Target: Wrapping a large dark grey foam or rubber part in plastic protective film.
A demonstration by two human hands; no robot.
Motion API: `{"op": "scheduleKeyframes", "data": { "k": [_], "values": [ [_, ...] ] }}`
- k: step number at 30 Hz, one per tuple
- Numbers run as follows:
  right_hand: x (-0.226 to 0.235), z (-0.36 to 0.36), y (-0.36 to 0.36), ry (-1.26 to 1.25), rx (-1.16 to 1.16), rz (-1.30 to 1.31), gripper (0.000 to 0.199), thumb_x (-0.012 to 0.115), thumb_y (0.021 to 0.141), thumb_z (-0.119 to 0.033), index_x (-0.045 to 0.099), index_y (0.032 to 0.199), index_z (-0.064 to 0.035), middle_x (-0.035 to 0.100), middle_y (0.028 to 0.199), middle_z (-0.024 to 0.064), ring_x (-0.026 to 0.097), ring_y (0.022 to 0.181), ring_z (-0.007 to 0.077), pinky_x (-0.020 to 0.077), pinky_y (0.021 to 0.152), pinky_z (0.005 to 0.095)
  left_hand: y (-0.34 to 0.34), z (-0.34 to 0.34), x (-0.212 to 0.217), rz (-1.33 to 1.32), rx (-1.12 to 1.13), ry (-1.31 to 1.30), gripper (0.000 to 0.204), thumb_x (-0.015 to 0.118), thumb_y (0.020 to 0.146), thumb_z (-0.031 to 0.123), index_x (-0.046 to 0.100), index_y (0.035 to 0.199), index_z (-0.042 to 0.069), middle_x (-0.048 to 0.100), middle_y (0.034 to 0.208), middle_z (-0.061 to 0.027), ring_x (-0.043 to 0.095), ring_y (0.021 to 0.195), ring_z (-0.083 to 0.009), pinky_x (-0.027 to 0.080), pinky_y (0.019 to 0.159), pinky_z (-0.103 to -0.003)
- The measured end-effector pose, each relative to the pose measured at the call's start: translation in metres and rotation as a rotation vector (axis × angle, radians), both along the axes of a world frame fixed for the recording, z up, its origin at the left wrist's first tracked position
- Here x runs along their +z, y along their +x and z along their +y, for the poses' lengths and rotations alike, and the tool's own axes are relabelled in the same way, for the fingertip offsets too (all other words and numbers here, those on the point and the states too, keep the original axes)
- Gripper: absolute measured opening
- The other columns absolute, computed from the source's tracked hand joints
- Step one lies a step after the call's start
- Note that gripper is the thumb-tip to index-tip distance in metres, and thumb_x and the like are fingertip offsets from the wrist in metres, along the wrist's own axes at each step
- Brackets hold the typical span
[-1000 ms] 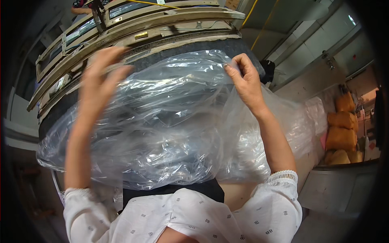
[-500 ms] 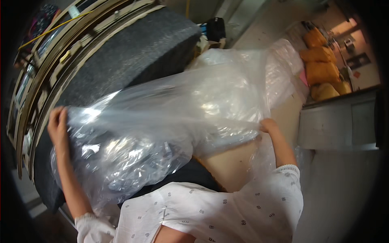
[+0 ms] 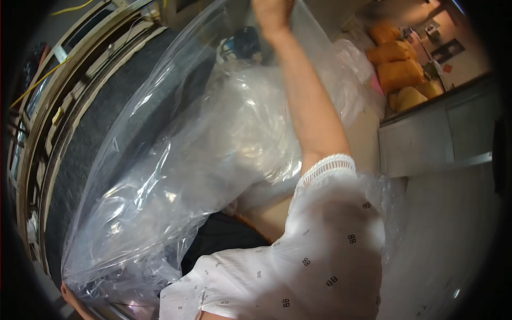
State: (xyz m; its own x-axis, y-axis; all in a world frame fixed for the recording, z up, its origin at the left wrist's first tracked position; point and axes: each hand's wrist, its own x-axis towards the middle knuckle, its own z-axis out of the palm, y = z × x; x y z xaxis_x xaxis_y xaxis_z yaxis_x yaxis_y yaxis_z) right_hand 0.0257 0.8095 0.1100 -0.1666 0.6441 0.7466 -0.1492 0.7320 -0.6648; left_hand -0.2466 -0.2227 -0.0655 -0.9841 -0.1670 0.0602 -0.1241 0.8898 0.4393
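Up goes my right hand since half a second ago, fingers pinching the clear plastic bag high; my left hand grips its low corner near the dark curved surface. Bag looks empty. I judge thin film could tear or slip under this stretch.

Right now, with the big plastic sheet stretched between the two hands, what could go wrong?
1. The clear plastic sheet looks thin and is pulled taut between the raised right hand and the low left hand; it might tear or slip from a grip.
2. It drapes against the dark padded surface beside the framed panels, where an edge could possibly snag it.
3. The sheet fills much of the view, so things behind it are hard to see.
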Motion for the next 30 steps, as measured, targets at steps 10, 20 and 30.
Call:
{"op": "scheduleKeyframes", "data": {
  "k": [10,20,30],
  "values": [
    [-0.146,-0.009,-0.098,0.370,0.161,-1.134,0.056,0.041,0.086,-0.051,0.040,0.132,-0.0188,0.033,0.140,0.0108,0.034,0.126,0.0317,0.0298,0.101,0.0445,0.032,-0.061,0.036,0.030,-0.145,0.183,0.032,0.057,0.087,0.029,0.063,0.101,0.001,0.063,0.095,-0.0052,0.055,0.087,-0.0132,0.042,0.081,-0.027],
    [-0.131,0.045,-0.127,0.382,-0.260,-1.319,0.059,0.035,0.089,-0.052,0.050,0.120,-0.0046,0.050,0.120,0.0181,0.048,0.108,0.0350,0.0385,0.090,0.0397,0.027,0.217,0.027,0.583,0.123,0.374,0.028,0.068,0.076,0.030,0.068,0.089,0.005,0.064,0.079,-0.0009,0.056,0.073,-0.0075,0.044,0.069,-0.022],
    [-0.072,-0.350,-0.185,0.407,0.926,-0.631,0.013,0.054,0.086,-0.012,0.057,0.087,0.0006,0.056,0.082,0.0091,0.053,0.075,0.0169,0.0432,0.068,0.0284,0.006,0.220,0.025,0.740,0.118,0.653,0.028,0.072,0.069,0.029,0.067,0.081,0.004,0.065,0.074,-0.0038,0.057,0.068,-0.0105,0.045,0.065,-0.025]
  ]
}}
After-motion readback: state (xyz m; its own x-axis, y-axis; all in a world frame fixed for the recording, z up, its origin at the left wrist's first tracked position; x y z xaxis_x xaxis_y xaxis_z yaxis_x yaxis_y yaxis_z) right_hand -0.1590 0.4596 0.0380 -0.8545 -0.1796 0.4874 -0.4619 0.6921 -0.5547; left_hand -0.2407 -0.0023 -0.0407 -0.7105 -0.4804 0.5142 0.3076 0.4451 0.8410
